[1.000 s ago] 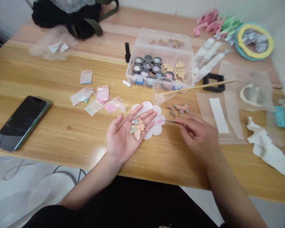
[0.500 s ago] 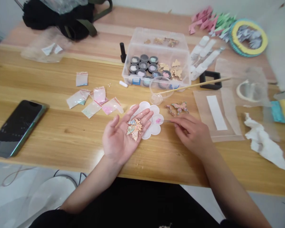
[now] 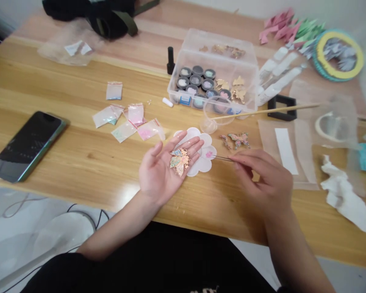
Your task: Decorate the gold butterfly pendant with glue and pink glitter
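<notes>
My left hand [image 3: 161,175] lies palm up with its fingers spread, and a gold butterfly ornament [image 3: 180,161] with blue, green and pale pink pieces rests on it. Beneath and beside those fingers is a white flower-shaped palette [image 3: 203,164]; pink bits [image 3: 209,154] sit in its right petal. Thin metal tweezers [image 3: 222,158] are pinched in my right hand [image 3: 265,179], their tips at that petal's edge. Whether the tips hold anything is too small to tell. Behind the right hand lies a finished-looking colored butterfly [image 3: 239,140].
An open clear case [image 3: 213,85] holds small pots and gold pieces. A wooden stick [image 3: 268,111] crosses a clear cup [image 3: 209,125]. Small bags [image 3: 124,131] and a phone [image 3: 26,145] lie left. A black frame [image 3: 282,108], bottles [image 3: 282,83] and crumpled tissue [image 3: 344,191] are right.
The whole view has shifted, so most things appear further right. My right hand has lifted and turned a little, and the tweezer tips have drawn back from the pink bits.
</notes>
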`<action>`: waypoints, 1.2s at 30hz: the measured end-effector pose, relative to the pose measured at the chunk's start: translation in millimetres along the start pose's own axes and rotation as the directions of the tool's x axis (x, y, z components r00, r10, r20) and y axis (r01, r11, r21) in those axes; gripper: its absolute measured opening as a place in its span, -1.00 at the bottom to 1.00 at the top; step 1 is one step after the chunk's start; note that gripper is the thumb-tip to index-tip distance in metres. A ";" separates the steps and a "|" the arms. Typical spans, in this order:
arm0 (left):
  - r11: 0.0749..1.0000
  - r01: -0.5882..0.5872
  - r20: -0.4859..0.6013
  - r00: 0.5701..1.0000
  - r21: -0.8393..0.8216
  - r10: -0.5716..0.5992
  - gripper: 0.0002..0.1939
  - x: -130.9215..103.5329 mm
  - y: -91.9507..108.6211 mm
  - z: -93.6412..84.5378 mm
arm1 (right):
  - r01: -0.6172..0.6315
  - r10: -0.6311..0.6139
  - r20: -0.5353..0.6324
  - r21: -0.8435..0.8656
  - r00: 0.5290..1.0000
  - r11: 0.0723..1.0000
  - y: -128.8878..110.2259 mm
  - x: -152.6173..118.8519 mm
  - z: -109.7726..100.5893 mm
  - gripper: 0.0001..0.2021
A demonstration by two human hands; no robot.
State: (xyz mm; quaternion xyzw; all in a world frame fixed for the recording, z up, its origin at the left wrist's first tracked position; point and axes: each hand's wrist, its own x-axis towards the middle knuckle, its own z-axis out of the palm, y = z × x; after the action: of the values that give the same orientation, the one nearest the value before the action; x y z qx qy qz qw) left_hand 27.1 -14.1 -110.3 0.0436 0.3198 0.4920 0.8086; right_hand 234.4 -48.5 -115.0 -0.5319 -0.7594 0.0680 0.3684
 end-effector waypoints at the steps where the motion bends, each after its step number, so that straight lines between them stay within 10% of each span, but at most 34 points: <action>1: 1.000 0.008 0.014 1.000 -0.002 -0.008 -0.43 0.2 -0.6 -0.7 | 0.011 -0.011 0.002 0.015 1.000 1.000 -3.6 0.1 -0.1 -0.78; 10: 0.997 0.080 0.200 0.977 -0.020 -0.074 -0.46 -0.8 -5.3 -4.4 | 0.153 -0.154 0.064 0.019 0.986 0.988 -12.9 -1.6 10.0 -0.75; 36: 0.997 0.080 0.208 0.975 -0.008 -0.077 -0.50 -0.4 -5.1 -3.5 | 0.189 -0.186 0.073 -0.026 0.980 0.982 -12.5 -2.5 7.8 -0.74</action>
State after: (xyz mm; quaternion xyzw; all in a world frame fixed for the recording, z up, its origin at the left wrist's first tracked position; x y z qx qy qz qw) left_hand 28.9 -17.9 -114.9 0.0753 0.2313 0.4550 0.8566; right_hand 220.4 -53.7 -115.6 -0.4612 -0.8197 0.0392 0.3374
